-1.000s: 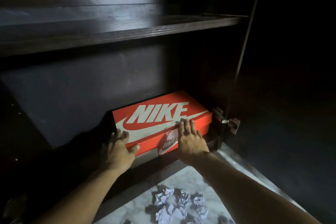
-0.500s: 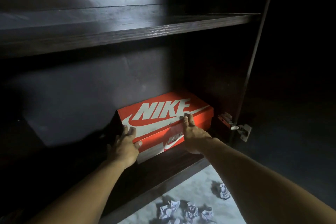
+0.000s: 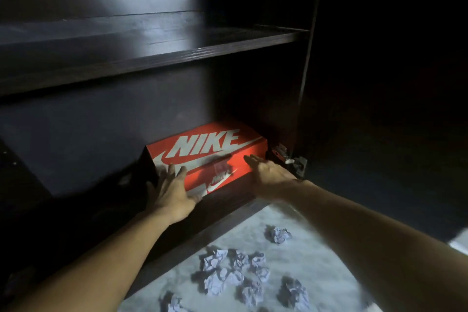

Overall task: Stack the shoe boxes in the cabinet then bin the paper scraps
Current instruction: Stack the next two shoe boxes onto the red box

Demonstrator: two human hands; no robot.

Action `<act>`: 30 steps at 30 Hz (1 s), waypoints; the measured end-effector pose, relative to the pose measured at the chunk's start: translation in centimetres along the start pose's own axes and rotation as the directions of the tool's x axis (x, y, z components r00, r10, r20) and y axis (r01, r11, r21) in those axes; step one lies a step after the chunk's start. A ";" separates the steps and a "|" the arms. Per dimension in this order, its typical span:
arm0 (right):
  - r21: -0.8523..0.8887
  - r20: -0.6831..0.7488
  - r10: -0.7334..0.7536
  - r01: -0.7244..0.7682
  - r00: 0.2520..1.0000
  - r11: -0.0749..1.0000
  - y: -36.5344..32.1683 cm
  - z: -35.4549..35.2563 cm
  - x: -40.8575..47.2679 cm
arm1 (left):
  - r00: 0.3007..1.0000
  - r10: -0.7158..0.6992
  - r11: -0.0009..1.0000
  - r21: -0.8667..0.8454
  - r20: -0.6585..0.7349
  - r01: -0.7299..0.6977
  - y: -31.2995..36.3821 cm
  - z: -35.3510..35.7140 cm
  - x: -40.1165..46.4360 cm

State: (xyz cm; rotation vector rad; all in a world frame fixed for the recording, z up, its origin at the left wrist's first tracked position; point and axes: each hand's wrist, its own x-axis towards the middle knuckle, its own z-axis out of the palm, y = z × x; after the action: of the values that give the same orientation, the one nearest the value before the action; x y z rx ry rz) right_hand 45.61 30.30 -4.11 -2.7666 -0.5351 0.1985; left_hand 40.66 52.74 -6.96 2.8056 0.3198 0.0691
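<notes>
My left hand (image 3: pixel 174 191) lies flat, fingers straight & spread, against the front left corner of the red Nike shoe box (image 3: pixel 207 152). Right hand (image 3: pixel 268 171) open too, fingers straight, by the box's right front corner; contact unclear, blurred. Box: glossy red cardboard w/ white logo, on the bottom shelf at the right of the dark wood-grain cabinet (image 3: pixel 152 58). Crumpled paper scraps (image 3: pixel 233 273) on the pale marbled floor (image 3: pixel 316 248). Vs 0.5 s ago, right hand's slid off the lid to the corner.

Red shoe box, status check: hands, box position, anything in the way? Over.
Both hands open, left hand flat on the red cardboard shoe box, right hand at its right end. Box on bottom cabinet shelf. Crumpled paper scraps on floor, unbinned.
</notes>
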 end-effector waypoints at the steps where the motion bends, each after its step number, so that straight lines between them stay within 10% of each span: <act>1: -0.006 -0.005 -0.003 0.003 1.000 1.000 0.5 -1.0 -1.5 | 0.999 0.015 0.997 -0.071 0.051 -0.011 1.1 -0.6 -1.0; 6: -0.041 -0.035 0.086 -0.088 0.996 0.995 2.6 -5.8 -11.6 | 0.899 0.187 0.980 -0.140 0.395 -0.142 7.7 -4.9 -6.9; 18: -0.069 -0.072 0.336 -0.341 0.939 0.938 10.7 -12.1 -41.0 | 0.629 0.541 0.766 -0.018 0.558 -0.643 28.9 -7.9 -24.2; 30: 0.088 -0.125 0.771 -0.767 0.625 0.636 15.1 -11.6 -69.1 | 0.141 0.720 0.376 -0.211 0.680 -0.902 44.9 -0.2 -46.2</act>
State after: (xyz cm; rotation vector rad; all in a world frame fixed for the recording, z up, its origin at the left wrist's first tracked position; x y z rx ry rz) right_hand -10.65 -12.72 7.05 -2.7589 0.7421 0.1704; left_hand 5.14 0.75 6.82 2.5393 -1.5649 -0.8300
